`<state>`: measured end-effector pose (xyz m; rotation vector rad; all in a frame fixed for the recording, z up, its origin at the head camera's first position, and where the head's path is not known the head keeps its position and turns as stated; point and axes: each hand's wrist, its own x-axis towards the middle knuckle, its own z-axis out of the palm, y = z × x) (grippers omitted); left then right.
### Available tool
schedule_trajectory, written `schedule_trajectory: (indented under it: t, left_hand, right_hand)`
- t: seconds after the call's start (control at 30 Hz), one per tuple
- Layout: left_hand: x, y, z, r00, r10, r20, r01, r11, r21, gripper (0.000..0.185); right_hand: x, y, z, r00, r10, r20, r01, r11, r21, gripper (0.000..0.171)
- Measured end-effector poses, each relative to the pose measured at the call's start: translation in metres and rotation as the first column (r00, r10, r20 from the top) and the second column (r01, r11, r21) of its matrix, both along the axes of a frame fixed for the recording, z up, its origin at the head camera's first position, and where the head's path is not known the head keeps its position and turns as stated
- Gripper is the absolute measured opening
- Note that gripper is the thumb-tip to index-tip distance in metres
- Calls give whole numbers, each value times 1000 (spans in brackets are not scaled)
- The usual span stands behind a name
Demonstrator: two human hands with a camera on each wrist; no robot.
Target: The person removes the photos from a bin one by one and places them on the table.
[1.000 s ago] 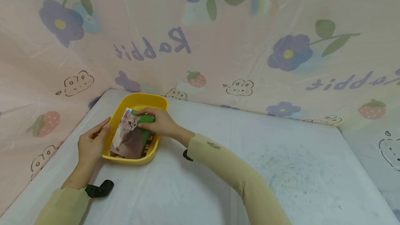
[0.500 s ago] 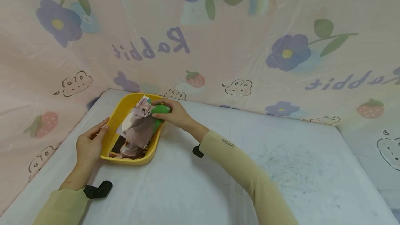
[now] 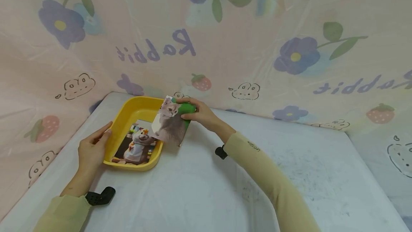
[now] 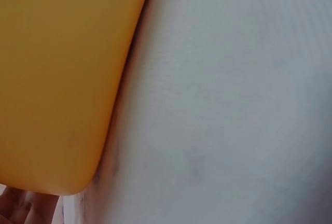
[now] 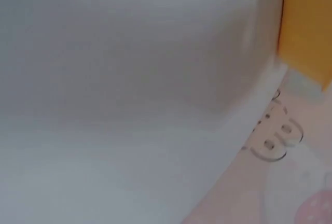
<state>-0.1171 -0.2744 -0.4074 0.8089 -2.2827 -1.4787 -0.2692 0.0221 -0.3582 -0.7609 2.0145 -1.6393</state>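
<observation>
The right hand point(image 3: 201, 113) pinched a grey-kitten photo point(image 3: 168, 125) with green background above the yellow tray's point(image 3: 123, 121) right rim, a hamster photo point(image 3: 136, 148) lay inside, and the left hand point(image 3: 91, 150) rested open-fingered against the tray's left wall.

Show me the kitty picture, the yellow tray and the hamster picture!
cat photo point(image 3: 168, 124), head view, on the cat's grey body.
yellow tray point(image 3: 119, 129), head view, on its left wall.
hamster photo point(image 3: 136, 148), head view, on the hamster's pale body.
</observation>
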Motion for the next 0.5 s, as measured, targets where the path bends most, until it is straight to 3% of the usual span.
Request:
schedule_trajectory:
  t: [0.17,0.5]
  left_hand:
    - [0,0,-1,1000,-4,-8,4,1000,3,40]
    - [0,0,-1,1000,-8,-5,8,1000,-3,40]
  right_hand:
    - [-10,14,-5,999,-29,30,29,1000,7,49]
    - [-19,29,-11,990,-137,10,136,988,67,46]
